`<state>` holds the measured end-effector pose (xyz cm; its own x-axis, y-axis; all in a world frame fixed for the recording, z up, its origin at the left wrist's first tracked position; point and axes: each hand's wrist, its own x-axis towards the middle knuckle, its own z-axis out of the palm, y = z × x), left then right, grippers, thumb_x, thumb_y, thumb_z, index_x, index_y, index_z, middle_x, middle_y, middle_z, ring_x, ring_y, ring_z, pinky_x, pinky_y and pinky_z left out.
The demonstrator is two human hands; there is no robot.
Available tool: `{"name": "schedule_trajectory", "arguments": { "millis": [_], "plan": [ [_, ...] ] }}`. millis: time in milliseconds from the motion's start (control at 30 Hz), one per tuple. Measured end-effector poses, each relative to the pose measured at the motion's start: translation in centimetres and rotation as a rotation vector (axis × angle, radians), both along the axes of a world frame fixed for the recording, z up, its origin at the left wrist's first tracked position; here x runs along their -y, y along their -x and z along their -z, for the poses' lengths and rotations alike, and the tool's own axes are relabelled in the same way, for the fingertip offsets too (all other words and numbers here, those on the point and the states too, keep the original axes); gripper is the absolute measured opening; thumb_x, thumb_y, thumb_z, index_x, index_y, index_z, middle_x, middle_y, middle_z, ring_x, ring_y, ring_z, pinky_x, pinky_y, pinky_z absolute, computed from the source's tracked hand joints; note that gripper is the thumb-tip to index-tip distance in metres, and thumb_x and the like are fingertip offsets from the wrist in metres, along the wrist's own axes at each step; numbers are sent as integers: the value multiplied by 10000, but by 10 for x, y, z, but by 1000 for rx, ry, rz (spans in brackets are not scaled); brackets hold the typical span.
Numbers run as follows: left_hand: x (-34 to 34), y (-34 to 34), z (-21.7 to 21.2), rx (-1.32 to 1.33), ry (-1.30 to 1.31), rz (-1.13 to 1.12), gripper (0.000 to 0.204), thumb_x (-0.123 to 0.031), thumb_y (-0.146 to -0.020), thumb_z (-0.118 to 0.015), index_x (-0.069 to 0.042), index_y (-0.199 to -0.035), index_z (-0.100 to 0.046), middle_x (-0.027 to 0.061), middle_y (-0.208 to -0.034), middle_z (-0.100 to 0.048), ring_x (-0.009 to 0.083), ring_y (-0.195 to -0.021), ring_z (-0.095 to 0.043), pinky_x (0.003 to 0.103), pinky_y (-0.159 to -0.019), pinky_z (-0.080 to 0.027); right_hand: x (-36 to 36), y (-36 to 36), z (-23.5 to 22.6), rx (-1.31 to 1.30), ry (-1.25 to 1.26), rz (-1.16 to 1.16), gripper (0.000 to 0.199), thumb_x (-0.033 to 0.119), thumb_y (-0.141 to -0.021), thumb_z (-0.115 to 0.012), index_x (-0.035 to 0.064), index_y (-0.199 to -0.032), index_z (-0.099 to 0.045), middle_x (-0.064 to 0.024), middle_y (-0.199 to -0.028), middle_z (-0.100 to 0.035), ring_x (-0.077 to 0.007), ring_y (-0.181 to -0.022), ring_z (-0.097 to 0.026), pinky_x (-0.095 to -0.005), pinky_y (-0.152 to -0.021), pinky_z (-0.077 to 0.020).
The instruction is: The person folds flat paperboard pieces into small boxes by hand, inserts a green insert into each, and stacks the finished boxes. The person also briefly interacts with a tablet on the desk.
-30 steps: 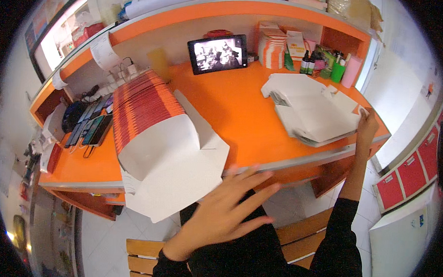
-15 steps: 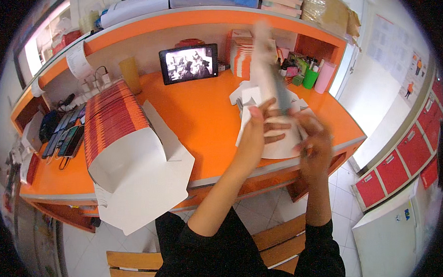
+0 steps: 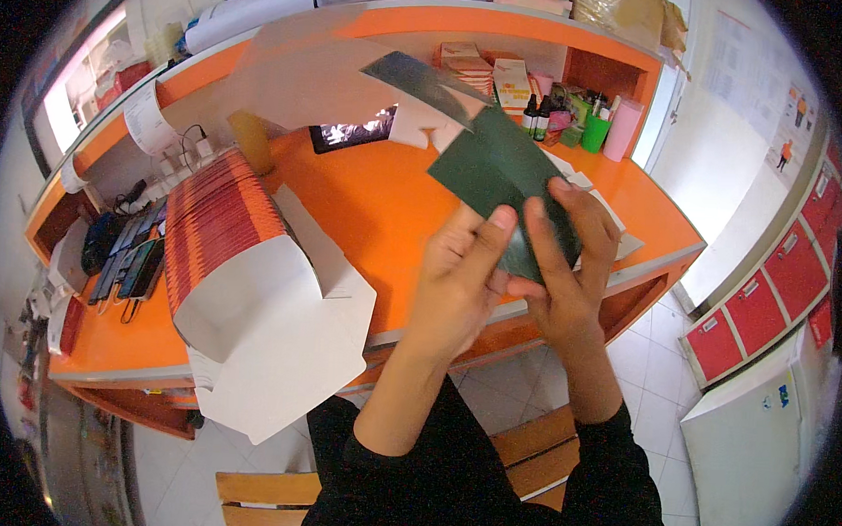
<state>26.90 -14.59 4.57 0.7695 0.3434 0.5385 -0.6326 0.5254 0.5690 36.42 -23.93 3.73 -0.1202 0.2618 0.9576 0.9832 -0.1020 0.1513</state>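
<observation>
A dark green cardboard sheet (image 3: 499,164), creased into panels and possibly an unfolded carton, is raised over the desk in both hands. My left hand (image 3: 462,283) grips its lower edge with the thumb on top. On its right side my right hand (image 3: 574,259) holds on, thumb and fingers pressed on the lower panel. A blurred, pale part of the sheet reaches up and left, passing in front of the tablet. Behind the right hand, more white die-cut cardboard (image 3: 617,223) lies on the desk.
A row of red-and-orange cartons (image 3: 223,228) stands at the left, a white flap hanging over the orange desk's (image 3: 349,205) front edge. Phones (image 3: 129,262) lie farther left. The tablet (image 3: 328,137), small bottles (image 3: 537,117) and a green cup (image 3: 595,133) stand at the back.
The blurred sheet, seen nearly edge-on before, has swung left and opened out, showing its green side. Both hands have turned and come closer together around its lower end.
</observation>
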Motion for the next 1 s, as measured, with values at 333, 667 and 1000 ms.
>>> {"name": "schedule_trajectory", "arguments": {
  "millis": [333, 667, 1000],
  "plan": [
    [18, -7, -3, -36, -575, -607, 273, -175, -989, -433, 7, -1173, -518, 74, -945, -621, 207, -793, -604, 325, -805, -474, -14, 31, 9, -715, -145, -245, 732, 554, -960, -213, 16, -1455, -243, -183, -1382, -350, -313, -1259, -352, -433, -1038, -278],
    [-23, 35, 8, -486, -887, -559, 262, -143, -950, -524, 11, -1159, -555, 108, -880, -660, 130, -798, -604, 259, -740, -466, 1, -54, -6, -677, 28, -482, 370, 251, -956, -511, 107, -1294, -469, -101, -1355, -373, -233, -1253, -387, -379, -997, -373],
    [-39, 24, 32, -617, -954, -601, 248, -171, -923, -576, 10, -1074, -656, 77, -776, -662, 91, -681, -572, 248, -639, -472, -5, -40, 4, -679, 519, -109, 224, 232, -953, -506, 94, -1079, -630, -94, -1183, -531, -264, -1309, -295, -371, -1071, -246]
  ]
}}
